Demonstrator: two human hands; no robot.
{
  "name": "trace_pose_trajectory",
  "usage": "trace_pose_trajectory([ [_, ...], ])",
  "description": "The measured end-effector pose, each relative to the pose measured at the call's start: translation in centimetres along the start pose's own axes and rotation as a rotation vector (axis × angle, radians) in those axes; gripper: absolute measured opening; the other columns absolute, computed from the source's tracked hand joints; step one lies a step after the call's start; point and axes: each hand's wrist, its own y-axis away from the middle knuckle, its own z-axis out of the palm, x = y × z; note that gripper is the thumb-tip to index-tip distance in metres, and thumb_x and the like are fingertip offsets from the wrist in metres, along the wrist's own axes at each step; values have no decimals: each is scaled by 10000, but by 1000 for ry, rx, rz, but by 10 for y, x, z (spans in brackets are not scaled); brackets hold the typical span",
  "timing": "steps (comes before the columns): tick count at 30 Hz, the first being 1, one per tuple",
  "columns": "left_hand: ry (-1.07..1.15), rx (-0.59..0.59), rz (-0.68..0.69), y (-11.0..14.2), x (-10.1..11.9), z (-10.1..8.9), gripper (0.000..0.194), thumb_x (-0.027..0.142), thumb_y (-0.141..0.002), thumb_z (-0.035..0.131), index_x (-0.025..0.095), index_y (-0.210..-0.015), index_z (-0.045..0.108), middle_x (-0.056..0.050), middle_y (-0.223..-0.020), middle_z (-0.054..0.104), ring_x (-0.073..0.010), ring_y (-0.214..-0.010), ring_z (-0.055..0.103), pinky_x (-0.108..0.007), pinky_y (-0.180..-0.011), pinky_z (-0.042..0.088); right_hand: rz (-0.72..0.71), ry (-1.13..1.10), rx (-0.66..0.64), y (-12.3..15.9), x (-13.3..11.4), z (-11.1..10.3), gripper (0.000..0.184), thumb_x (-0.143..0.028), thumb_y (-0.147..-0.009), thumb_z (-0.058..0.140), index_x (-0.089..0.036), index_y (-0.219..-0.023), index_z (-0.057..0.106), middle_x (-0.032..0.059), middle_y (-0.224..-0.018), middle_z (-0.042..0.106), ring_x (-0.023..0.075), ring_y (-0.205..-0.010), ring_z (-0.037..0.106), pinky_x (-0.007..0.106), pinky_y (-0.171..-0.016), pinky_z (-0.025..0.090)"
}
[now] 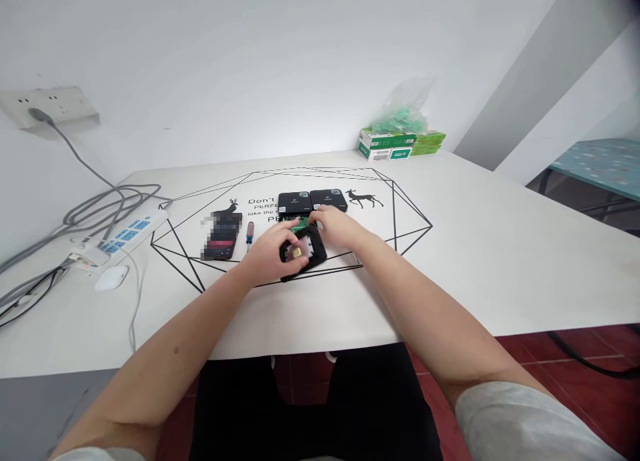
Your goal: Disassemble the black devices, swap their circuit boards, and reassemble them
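Observation:
My left hand (270, 253) is closed on a black plastic case part (318, 242), which lies tilted near the middle of the table. Inside it shows a silvery plate with a small yellowish square pad (297, 252), and my thumb rests beside that pad. Just beyond the part is a green circuit board (300, 225), partly covered by my fingers. My right hand (340, 227) has its fingers curled at the board's right edge, pinching there; the fingertips are partly hidden. Behind the board sit two flat black boxes, a left one (294, 202) and a right one (330, 199).
A screwdriver (250, 233) and a phone (223, 237) lie to the left. Farther left are a power strip (133, 231), coiled grey cables (107, 197) and a white earbud case (111, 277). Green-and-white boxes (387, 143) with a plastic bag (407, 111) stand against the wall.

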Motion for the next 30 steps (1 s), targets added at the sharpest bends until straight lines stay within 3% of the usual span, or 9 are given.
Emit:
trace_pose_trajectory([
  [2, 256, 187, -162, -4, -1, -6, 265, 428, -791, 811, 233, -882, 656, -171, -1352, 737, -387, -1404, 615, -531, -1132, 505, -79, -12, -71, 0, -3, 2, 280, -340, -1042, 546, -181, -1096, 771, 154, -1155, 707, 304, -1133, 645, 403, -1023, 501],
  [6, 875, 601, -533, -15, -5, -20, 435, 600, -792, 771, 206, -946, 669, -147, -1077, 780, -345, -1066, 781, -458, -921, 627, -133, 4, -125, -1, -3, 5, 237, -344, -1005, 613, -193, -954, 788, 150, -1113, 724, 325, -1108, 639, 433, -1039, 489],
  [9, 1114, 738, -552, -20, -7, -32, 489, 645, -861, 661, 183, -1020, 665, -135, -993, 758, -296, -942, 790, -435, -907, 647, -139, -21, -154, 2, -1, 1, 106, -249, -907, 710, -215, -844, 788, 128, -1084, 749, 335, -1115, 647, 414, -968, 514],
  [13, 1179, 843, -529, -20, -6, -41, 378, 571, -838, 718, 248, -997, 602, -42, -853, 680, -284, -924, 781, -443, -911, 651, -181, -103, -261, 10, 0, -9, 108, -171, -820, 747, -227, -737, 789, 81, -939, 771, 291, -996, 681, 374, -837, 525],
  [17, 1126, 786, -479, -17, -3, -36, 504, 530, -756, 836, 305, -1122, 573, 3, -863, 660, -309, -964, 782, -469, -881, 637, -193, -238, -368, 16, -5, -19, 144, -333, -815, 802, -231, -714, 796, 42, -827, 753, 208, -749, 660, 353, -713, 510],
  [20, 1058, 644, -442, -14, -2, -28, 583, 505, -723, 883, 307, -1146, 535, 6, -937, 700, -307, -1006, 782, -489, -910, 610, -194, -395, -91, 15, -12, -20, 400, -584, -944, 656, -215, -949, 810, 87, -979, 782, 244, -866, 693, 405, -818, 550],
  [23, 956, 510, -377, -11, -5, -18, 592, 449, -723, 913, 305, -1137, 515, 3, -1014, 741, -264, -1072, 761, -473, -993, 561, -198, -670, 131, 11, -15, -13, 685, -771, -973, 510, -214, -1326, 695, 146, -1357, 722, 326, -1227, 673, 526, -1057, 543],
  [26, 859, 370, -282, -8, -11, -9, 608, 390, -723, 948, 294, -1141, 517, -16, -1102, 755, -220, -1082, 730, -416, -1010, 531, -252, -922, 15, 7, -13, -4, 939, -858, -811, 690, -254, -1515, 540, 162, -1619, 546, 382, -1473, 542, 593, -1170, 501],
  [30, 783, 220, -217, -6, -21, 1, 668, 369, -730, 968, 298, -1178, 478, -22, -1164, 723, -213, -1043, 707, -384, -939, 540, -293, -1005, -145, 5, -9, 0, 1063, -677, -704, 911, -284, -1585, 465, 173, -1699, 457, 391, -1530, 503, 603, -1195, 497],
])
